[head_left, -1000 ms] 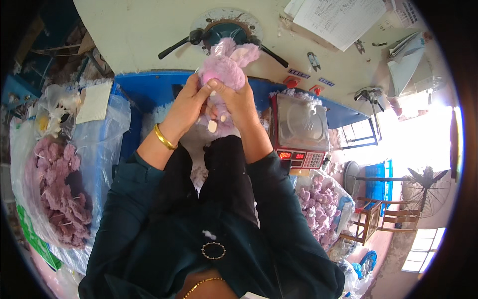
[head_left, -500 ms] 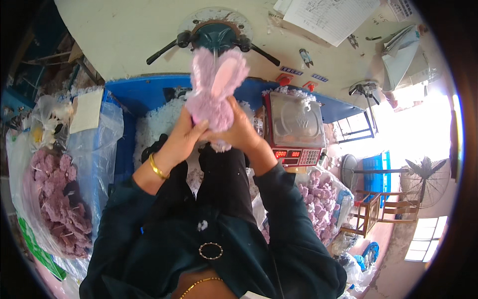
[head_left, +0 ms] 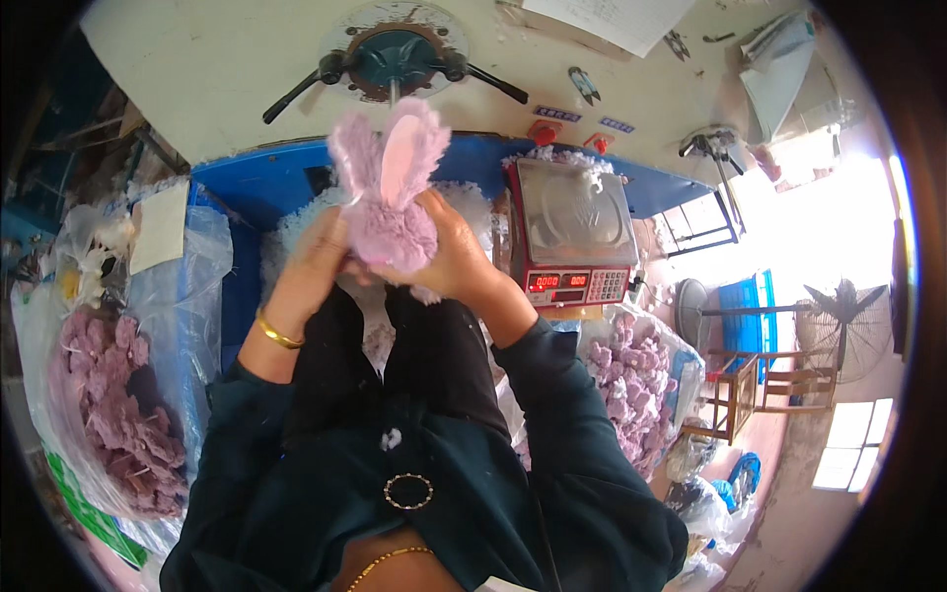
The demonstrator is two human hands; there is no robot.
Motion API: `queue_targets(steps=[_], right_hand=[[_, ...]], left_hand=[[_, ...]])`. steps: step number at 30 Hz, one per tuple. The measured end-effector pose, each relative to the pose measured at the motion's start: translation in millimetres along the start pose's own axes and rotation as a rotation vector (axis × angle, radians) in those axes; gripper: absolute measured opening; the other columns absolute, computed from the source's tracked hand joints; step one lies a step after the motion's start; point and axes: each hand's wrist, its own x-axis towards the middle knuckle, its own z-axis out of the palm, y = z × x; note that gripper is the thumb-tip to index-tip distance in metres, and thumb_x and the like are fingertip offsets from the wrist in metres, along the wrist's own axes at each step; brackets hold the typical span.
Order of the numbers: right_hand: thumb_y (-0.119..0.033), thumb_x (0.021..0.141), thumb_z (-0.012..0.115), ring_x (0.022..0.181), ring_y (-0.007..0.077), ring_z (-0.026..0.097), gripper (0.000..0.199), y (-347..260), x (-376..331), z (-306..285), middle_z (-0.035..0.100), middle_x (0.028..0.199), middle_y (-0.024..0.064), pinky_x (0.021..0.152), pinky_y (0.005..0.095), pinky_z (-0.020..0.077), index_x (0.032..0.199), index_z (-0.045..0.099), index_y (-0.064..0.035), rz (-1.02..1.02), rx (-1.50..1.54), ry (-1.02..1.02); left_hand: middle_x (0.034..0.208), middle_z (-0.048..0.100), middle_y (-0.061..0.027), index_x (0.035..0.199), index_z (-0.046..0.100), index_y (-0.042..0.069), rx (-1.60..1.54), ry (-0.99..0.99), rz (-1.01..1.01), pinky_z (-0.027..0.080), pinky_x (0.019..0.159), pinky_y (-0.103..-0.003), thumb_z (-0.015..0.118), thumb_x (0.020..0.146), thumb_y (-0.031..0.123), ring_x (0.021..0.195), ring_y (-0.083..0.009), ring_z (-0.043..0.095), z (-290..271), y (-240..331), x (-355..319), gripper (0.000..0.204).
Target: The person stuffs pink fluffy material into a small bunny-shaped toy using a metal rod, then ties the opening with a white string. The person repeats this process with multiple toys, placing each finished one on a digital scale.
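A fuzzy lilac plush bunny point(head_left: 395, 232) with long ears, one lined in pale pink, is between my hands above my lap. My left hand point(head_left: 318, 247), with a gold bangle at its wrist, grips its left side. Around its right side and underneath wraps my right hand point(head_left: 459, 252). The toy hides most of my fingertips. Just beyond the ears, a thin metal nozzle point(head_left: 395, 89) sticks out of a round dark-green machine head point(head_left: 393, 61) with a black lever on either side.
White stuffing point(head_left: 296, 232) lies in a blue bin point(head_left: 229, 183) under the table edge. A red digital scale point(head_left: 577, 222) stands at right. Bags of lilac plush pieces point(head_left: 118, 414) sit at far left and lower right. Snips point(head_left: 584, 87) and papers lie on the table point(head_left: 197, 69).
Both hands have moved slightly left and toward me with the bunny, away from the nozzle. The whole view has shifted a little.
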Motion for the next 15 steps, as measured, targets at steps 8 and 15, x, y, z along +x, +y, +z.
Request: queue_targets(steps=[8,15], right_hand=[[-0.016,0.054,0.090,0.095,0.0157,0.061,0.075,26,-34,-61,0.066,0.102,0.0056,0.088,0.0310,0.0487,0.119,0.056,0.0006,0.363,0.586,-0.362],[-0.036,0.074,0.077,0.083,0.0185,0.063,0.051,196,-78,-202,0.068,0.094,0.0098,0.071,0.0362,0.0516,0.107,0.065,0.0009,0.626,0.210,0.374]], left_hand=[[0.076,0.062,-0.0047,0.105,0.059,0.004,-0.137,0.058,-0.098,0.045,0.044,-0.021,0.056,0.091,0.006,0.053,-0.0109,0.056,13,-60,8,0.015],[0.094,0.061,-0.0150,0.109,0.058,0.002,0.909,0.348,0.101,0.049,0.067,-0.034,0.069,0.082,0.016,0.080,-0.0248,0.059,-44,-61,16,0.032]])
